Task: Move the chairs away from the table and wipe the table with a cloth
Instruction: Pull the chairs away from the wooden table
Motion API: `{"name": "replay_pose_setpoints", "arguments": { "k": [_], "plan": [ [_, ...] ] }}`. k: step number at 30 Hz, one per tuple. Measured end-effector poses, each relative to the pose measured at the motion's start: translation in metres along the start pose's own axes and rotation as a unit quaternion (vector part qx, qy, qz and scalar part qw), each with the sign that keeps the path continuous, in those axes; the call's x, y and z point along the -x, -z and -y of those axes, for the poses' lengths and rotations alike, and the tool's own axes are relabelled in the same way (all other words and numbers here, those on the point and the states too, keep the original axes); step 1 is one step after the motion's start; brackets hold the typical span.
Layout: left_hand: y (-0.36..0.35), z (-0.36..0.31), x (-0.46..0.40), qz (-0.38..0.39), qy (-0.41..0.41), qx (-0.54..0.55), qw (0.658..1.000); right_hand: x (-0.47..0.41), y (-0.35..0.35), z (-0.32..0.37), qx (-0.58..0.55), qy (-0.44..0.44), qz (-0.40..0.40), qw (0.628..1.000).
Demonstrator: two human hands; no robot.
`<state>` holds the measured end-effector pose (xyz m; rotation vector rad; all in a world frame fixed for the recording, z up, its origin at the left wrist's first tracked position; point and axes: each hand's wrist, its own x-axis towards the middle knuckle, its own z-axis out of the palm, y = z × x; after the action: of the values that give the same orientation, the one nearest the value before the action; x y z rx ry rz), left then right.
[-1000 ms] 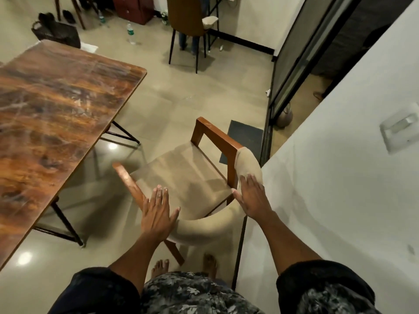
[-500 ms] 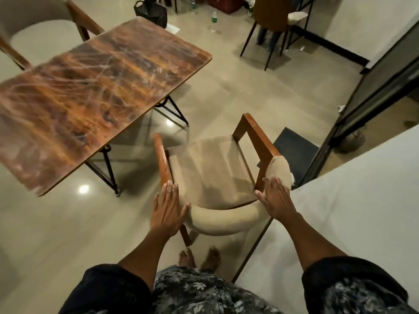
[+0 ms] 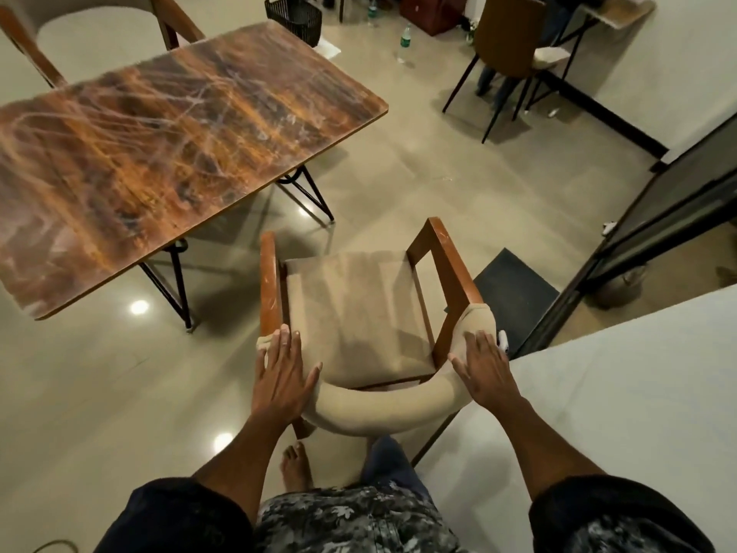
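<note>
Chair-moving step, live — the beige upholstered armchair with reddish wooden arms (image 3: pixel 359 313) stands clear of the marbled brown rectangular counter (image 3: pixel 159 153), a strip of glossy floor between them. My left hand (image 3: pixel 281 381) lies flat on the left end of the padded curved backrest, fingers straight, thumb hooked over the inner edge; my right hand (image 3: pixel 484 369) lies the same way on the right end. Neither grip is clenched: both palms are open, resting on the padding, not wrapped round it. The seat faces away from me, its open front turned toward the counter's near corner, and the two arms run front to back along that line. A white wall ledge (image 3: pixel 618 393) sits just beside the chair's right rear. I'd judge this chair nearly placed. Next call — a second chair with a pale rounded back (image 3: pixel 91 37) stands at the counter's far side, so that one wants pulling out. No cloth in sight.
</note>
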<state>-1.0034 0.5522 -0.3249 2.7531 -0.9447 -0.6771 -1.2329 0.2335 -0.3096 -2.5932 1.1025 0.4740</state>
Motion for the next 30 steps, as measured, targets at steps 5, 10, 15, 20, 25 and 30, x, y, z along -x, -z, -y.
{"name": "replay_pose_setpoints", "arguments": {
  "k": [5, 10, 15, 20, 25, 30],
  "plan": [
    [-0.009, -0.017, -0.017, -0.010, 0.057, 0.015, 0.998, -0.053, 0.010, -0.035, 0.002, 0.036, 0.020, 0.999],
    [-0.017, -0.040, -0.025, -0.024, 0.110, 0.030, 0.993, -0.103, 0.018, -0.061, -0.014, 0.048, 0.045, 0.998],
    [-0.013, -0.049, -0.025, 0.006, 0.184, 0.027, 0.982, -0.120, 0.008, -0.065, -0.139, 0.022, 0.069, 0.988],
    [0.003, -0.059, -0.031, 0.058, 0.221, 0.047, 0.972, -0.131, 0.014, -0.046, -0.195, -0.103, 0.096, 0.971],
    [0.002, -0.058, -0.035, 0.069, 0.231, 0.051, 0.969, -0.143, 0.019, -0.033, -0.157, -0.166, 0.108, 0.968],
    [-0.001, -0.058, -0.035, 0.073, 0.237, 0.043, 0.968, -0.145, 0.021, -0.022, -0.140, -0.202, 0.064, 0.967]
  ]
}}
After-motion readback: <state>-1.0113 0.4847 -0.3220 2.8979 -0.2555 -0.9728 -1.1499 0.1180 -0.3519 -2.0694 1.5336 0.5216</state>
